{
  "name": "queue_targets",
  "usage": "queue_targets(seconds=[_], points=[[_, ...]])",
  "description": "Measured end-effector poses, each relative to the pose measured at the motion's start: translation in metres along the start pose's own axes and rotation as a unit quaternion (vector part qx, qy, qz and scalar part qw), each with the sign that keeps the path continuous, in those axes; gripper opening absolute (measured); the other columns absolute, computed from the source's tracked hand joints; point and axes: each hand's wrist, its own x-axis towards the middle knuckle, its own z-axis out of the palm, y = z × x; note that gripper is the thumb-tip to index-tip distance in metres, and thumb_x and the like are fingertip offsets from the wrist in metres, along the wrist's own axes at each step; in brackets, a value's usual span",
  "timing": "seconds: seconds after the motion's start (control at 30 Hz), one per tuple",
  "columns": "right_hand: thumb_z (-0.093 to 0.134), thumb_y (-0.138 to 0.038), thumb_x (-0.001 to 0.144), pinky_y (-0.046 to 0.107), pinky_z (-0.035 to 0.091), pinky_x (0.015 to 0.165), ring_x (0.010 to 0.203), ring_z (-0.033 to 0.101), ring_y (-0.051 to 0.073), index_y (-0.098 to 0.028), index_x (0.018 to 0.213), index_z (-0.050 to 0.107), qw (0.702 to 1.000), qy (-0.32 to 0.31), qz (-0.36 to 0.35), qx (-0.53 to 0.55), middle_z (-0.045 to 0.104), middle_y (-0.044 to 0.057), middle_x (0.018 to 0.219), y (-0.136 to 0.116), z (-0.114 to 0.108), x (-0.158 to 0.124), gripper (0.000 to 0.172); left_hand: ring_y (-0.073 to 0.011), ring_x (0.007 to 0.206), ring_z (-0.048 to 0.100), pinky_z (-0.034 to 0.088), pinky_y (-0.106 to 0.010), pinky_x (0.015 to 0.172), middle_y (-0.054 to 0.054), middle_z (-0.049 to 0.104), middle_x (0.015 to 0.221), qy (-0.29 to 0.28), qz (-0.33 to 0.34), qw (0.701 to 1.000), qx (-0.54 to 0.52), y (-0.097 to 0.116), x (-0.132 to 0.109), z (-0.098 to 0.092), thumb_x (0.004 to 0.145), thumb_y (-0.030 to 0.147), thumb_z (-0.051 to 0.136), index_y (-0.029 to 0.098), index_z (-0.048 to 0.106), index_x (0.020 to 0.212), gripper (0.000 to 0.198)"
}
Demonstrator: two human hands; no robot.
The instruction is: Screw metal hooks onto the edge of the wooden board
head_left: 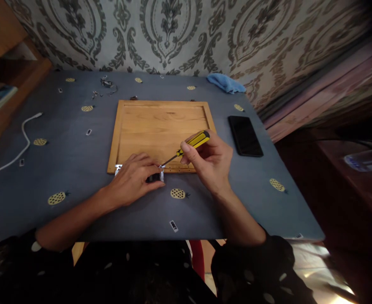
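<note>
A square wooden board [162, 128] with a raised rim lies in the middle of the grey table [78, 160]. My right hand [209, 162] is closed round a yellow-and-black screwdriver [194, 142], whose tip points down-left at a small metal bracket [161, 174] on the board's near edge. My left hand [135, 178] lies over that near edge, fingers curled and pressing on the metal bracket. Most of the bracket is hidden under the fingers.
A black phone [245, 135] lies right of the board. A blue cloth [226, 82] sits at the back right. A white cable [21, 145] runs along the left. Small metal parts [106, 86] lie at the back left. The wallpapered wall stands close behind.
</note>
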Motion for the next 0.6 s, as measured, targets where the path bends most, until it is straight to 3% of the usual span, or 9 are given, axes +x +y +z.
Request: queue_targets(seconds=[0.33, 0.6], points=[[0.082, -0.044, 0.080, 0.025, 0.050, 0.051, 0.054, 0.058, 0.009, -0.022, 0.073, 0.062, 0.999, -0.038, -0.002, -0.014, 0.057, -0.005, 0.066, 0.001, -0.001, -0.001, 0.031, -0.0259, 0.099, 0.065, 0.049, -0.041, 0.085, -0.008, 0.075, 0.105, -0.002, 0.002, 1.000, 0.009, 0.000, 0.000, 0.001, 0.093, 0.041, 0.070, 0.018, 0.073, 0.105, 0.027], [0.076, -0.044, 0.085, 0.026, 0.055, 0.059, 0.063, 0.065, 0.010, -0.021, 0.095, 0.073, 0.992, -0.122, 0.013, 0.007, 0.073, 0.002, 0.094, -0.005, -0.012, 0.002, 0.025, -0.0254, 0.099, 0.064, 0.049, -0.041, 0.085, -0.008, 0.074, 0.105, 0.004, -0.001, 1.000, 0.004, -0.001, 0.000, 0.001, 0.094, 0.043, 0.068, 0.019, 0.074, 0.105, 0.026]])
